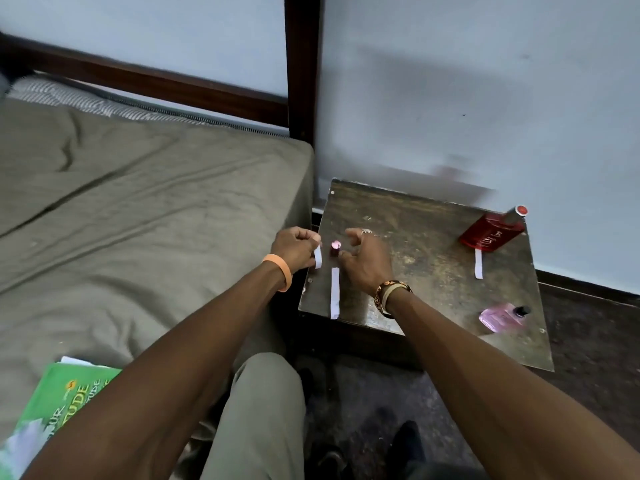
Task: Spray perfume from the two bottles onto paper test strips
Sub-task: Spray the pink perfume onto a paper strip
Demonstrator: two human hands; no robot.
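My left hand (294, 249) pinches a short white paper test strip (318, 257) at the left edge of the small dark table (433, 271). Just right of it stands a small dark cap with a pink top (335, 248). My right hand (363, 263) hovers beside that cap with fingers spread, holding nothing. A longer white strip (335, 292) lies flat below the cap. A red perfume bottle (491, 232) stands at the far right with another strip (479, 264) in front of it. A pink perfume bottle (500, 317), uncapped, stands near the front right.
A bed with an olive sheet (138, 220) borders the table on the left, with a dark wooden bedpost (303, 81) behind. A green book (59, 403) lies on the bed near me. My knee (263, 393) sits below the table's front edge. A pale wall rises behind.
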